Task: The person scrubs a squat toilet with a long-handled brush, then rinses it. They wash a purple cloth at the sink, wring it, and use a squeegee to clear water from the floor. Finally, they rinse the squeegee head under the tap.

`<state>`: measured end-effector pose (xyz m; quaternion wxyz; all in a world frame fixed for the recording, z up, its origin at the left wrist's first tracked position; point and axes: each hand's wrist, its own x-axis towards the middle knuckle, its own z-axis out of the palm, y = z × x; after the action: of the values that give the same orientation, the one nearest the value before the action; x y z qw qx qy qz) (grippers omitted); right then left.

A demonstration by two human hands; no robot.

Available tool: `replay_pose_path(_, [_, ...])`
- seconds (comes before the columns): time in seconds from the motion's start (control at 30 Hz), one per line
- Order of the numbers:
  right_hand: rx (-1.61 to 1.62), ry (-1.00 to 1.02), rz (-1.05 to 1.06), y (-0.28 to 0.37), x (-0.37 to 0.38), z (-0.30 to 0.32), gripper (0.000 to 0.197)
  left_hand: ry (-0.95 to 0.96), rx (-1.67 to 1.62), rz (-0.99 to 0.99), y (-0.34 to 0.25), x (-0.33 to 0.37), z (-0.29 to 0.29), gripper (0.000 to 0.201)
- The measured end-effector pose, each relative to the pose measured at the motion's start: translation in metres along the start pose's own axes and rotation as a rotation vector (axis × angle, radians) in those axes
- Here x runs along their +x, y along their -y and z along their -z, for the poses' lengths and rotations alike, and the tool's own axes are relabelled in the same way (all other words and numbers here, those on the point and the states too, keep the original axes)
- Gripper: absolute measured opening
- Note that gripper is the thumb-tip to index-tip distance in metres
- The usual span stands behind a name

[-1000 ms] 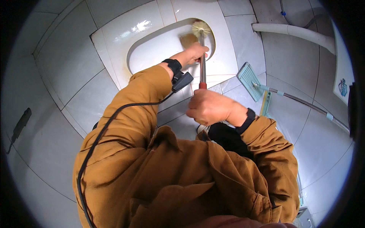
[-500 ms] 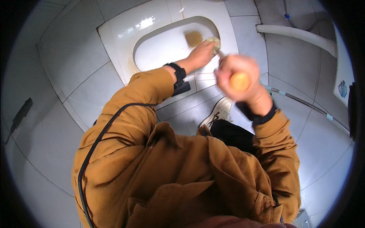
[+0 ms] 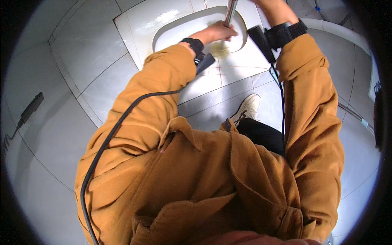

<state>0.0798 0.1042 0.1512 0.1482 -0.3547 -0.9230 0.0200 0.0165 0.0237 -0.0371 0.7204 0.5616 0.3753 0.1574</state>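
A white squat toilet basin (image 3: pixel 163 41) is set in the floor at the top of the view. My left hand (image 3: pixel 215 32) reaches over it, fingers closed round the lower metal shaft of a toilet brush (image 3: pixel 231 13). Below that hand, the blurred yellowish bristles press against the basin's near inner side. The shaft slants up and leaves the picture at the top edge. Only the back part of my right hand (image 3: pixel 274 9) shows at the top, right of the shaft; its fingers are cut off by the edge.
Grey floor tiles (image 3: pixel 108 77) surround the basin. A white pipe (image 3: pixel 339 30) curves along the right wall, and a thin metal rod (image 3: pixel 351 111) lies below it. My shoe (image 3: pixel 249 107) stands near the basin's front. Black cables (image 3: pixel 122 116) run along both my sleeves.
My right hand has swung up and away, mostly out of the picture, tipping the orange-ended handle upward. The bristles moved from the basin's right end to its near side. My left hand still holds the shaft.
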Motion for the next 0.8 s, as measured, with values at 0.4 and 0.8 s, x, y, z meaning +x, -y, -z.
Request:
replay_pose_path(0.4, [1.162,-0.284,-0.767,0.034,-0.026,0.021,0.015,-0.245,-0.061,-0.035,0.013,-0.008,-0.031,0.038])
replay_pose_path(0.8, [1.455,-0.571,-0.790,0.062,-0.039,0.003,0.012,-0.021,0.328,0.064,0.020,-0.090,0.033,0.036])
